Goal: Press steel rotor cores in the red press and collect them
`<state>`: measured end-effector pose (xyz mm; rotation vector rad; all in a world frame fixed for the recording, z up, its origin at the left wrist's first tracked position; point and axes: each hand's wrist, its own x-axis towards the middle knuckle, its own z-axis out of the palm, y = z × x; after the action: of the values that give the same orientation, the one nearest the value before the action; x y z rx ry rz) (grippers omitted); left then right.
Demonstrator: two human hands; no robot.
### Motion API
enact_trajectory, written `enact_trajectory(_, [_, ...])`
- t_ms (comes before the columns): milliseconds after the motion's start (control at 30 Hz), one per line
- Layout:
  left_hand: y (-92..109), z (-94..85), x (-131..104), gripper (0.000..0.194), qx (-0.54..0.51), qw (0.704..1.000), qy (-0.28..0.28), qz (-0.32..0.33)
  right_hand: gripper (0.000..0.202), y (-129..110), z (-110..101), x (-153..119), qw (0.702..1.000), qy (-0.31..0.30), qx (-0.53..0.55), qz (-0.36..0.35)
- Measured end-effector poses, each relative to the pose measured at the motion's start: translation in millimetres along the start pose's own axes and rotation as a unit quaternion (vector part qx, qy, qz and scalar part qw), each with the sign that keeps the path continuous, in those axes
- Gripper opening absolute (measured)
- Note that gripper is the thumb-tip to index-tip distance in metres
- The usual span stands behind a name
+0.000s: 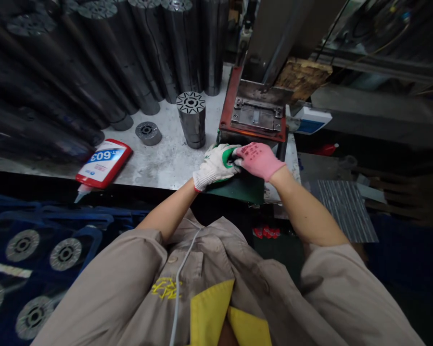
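Note:
My left hand [216, 164], in a white knit glove with green coating, is closed at the bench's front edge. Touching it from the right is my right hand [260, 161] in a pink glove, its fingers curled inward. A small dark part shows between the fingers, too covered to make out. Just behind both hands sits a metal fixture [258, 117] on an orange-red base. To the left stands a short stack of slotted round laminations [191, 120], upright. Beside it lies a smaller laminated core [148, 133].
A red and white glue bottle [104, 163] lies at the bench's [159, 166] left front edge, nozzle overhanging. Tall dark lamination stacks [180, 48] lean along the back left. Blue crates [104, 223] with round cores stand lower left. A striped metal stack [346, 209] is at right.

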<state>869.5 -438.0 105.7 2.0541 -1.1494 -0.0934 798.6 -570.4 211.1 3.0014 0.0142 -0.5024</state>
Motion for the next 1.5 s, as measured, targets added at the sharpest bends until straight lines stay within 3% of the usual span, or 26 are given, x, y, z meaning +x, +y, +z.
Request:
enact_trajectory(67, [3.7,-0.8,2.7,0.052,-0.039,0.999,-0.002,-0.029,0.037,22.6,-3.9,-1.0,0.992,0.112,0.039,0.036])
enact_trajectory(167, [10.8,2.3,9.8,0.044,-0.053,0.992,0.029,-0.108,0.056,54.2,-4.4,11.1,0.953,0.281,0.067,0.092])
enact_trajectory(267, [17.2,7.8,17.3,0.038,0.02,0.99,0.025,-0.14,0.064,69.2,2.7,34.9,0.94,0.322,0.036,0.105])
enact_trajectory(400, [22.4,9.9,18.3,0.039,0.092,0.987,0.009,-0.132,0.058,69.7,9.6,43.0,0.942,0.324,0.048,0.075])
enact_trajectory(567, [22.4,3.6,3.1,0.052,0.095,0.99,0.007,-0.109,0.043,55.4,20.1,3.8,0.947,0.289,0.13,0.048])
enact_trajectory(667, [15.1,3.6,-4.6,0.074,0.087,0.994,-0.003,-0.071,0.034,39.3,38.8,-11.3,0.961,0.229,0.151,-0.004])
enact_trajectory(767, [5.0,7.3,-5.9,0.074,0.077,0.996,0.004,-0.039,0.034,20.6,49.9,-10.3,0.987,0.132,0.089,-0.021])
enact_trajectory(900, [-4.2,9.1,-2.3,0.071,0.059,0.998,-0.01,-0.012,0.039,-7.2,31.9,-0.1,0.997,0.026,-0.045,-0.048])
enact_trajectory(1000, [-4.6,5.4,-0.5,0.069,0.049,0.999,-0.022,0.003,0.043,-20.9,10.5,4.7,0.995,-0.026,-0.086,-0.049])
enact_trajectory(1067, [-3.1,2.0,-0.2,0.064,0.048,0.999,-0.02,0.001,0.042,-19.1,5.0,4.3,0.996,-0.027,-0.068,-0.049])
enact_trajectory(1167, [-1.8,-1.7,1.2,0.071,0.037,0.999,-0.024,0.006,0.028,2.2,16.2,-4.3,0.998,0.042,0.035,-0.026])
enact_trajectory(1267, [0.5,-1.5,4.9,0.068,-0.047,0.998,-0.036,-0.012,0.035,33.1,43.1,-22.4,0.962,0.16,0.219,0.033])
enact_trajectory(1367, [9.1,1.1,8.9,0.047,-0.085,0.993,0.0,-0.084,0.038,56.2,72.9,-41.3,0.882,0.264,0.381,0.085])
enact_trajectory(1433, [17.1,2.8,11.3,0.043,-0.03,0.992,0.02,-0.124,0.044,62.5,90.5,-48.7,0.841,0.288,0.443,0.113])
enact_trajectory(1500, [23.6,3.6,13.5,0.046,0.032,0.989,0.012,-0.143,0.047,61.9,104.9,-50.8,0.822,0.281,0.478,0.126])
